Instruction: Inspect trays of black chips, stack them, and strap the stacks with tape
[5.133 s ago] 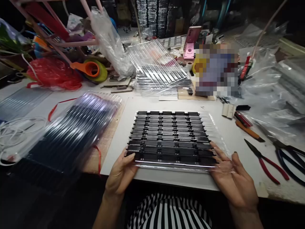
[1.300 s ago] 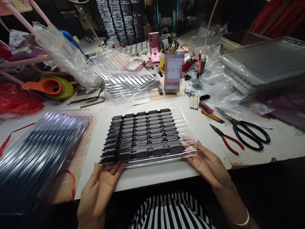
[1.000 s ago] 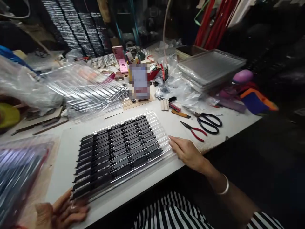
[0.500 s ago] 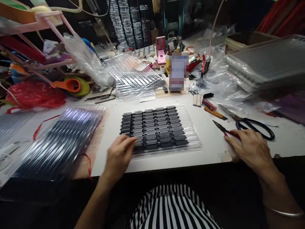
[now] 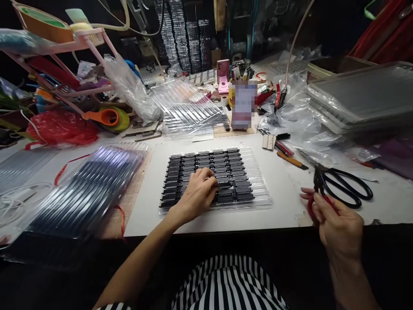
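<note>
**Red-handled pliers [image 5: 317, 183] up off the surface [image 5: 280, 206]**

We now have the right hand [image 5: 338, 224] gripping the pliers, head pointing up, near the scissors [image 5: 351, 175] — half a second ago they lay flat under its fingers. Left hand [image 5: 195, 193] has shifted from the near-left of the clear tray [image 5: 262, 181] to mid-tray, fingers curled down on the black strips [image 5: 238, 177]; we can't tell if it pinches one. Tray lies flat on the surface before the person — earlier, both hands held it by its edges. We judge this a switch from handling the whole tray to working on single strips.
</note>
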A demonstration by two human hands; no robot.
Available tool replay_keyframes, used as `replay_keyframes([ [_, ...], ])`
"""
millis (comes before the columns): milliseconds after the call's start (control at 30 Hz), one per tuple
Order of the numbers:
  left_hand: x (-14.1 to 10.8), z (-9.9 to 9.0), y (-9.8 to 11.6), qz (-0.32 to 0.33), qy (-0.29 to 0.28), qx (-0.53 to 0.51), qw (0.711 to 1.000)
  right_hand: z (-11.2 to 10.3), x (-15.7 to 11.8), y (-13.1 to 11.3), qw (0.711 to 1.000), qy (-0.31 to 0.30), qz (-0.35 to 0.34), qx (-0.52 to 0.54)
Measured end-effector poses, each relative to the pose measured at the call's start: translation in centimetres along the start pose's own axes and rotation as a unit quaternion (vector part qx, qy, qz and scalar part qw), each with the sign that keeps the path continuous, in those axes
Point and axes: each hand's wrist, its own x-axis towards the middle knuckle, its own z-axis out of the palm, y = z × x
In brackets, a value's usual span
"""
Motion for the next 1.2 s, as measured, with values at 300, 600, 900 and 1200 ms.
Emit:
replay_keyframes([
  [300, -5.1, 0.6, 1.1, -0.214, 0.179, -0.421, 0.863, 5.3, -8.5, -4.7, 0.859, -0.443, 0.199, 0.161],
  [600, -7.0, -0.2, 1.0, -0.153, 0.216, -0.258, 0.929, 8.5, -10.3, -5.6, 0.810, -0.563, 0.159, -0.027],
  [900, -7.2, 0.5, -0.5, 0.002, 0.189, -0.086, 0.978, 9.9, -10.4, -4.2, 0.795, -0.563, 0.218, 0.049],
  [1200, -7.1, 0.4, -0.1, -0.003, 0.183, -0.066, 0.981, 10.1, -10.2, -4.5, 0.785, -0.565, 0.246, 0.066],
])
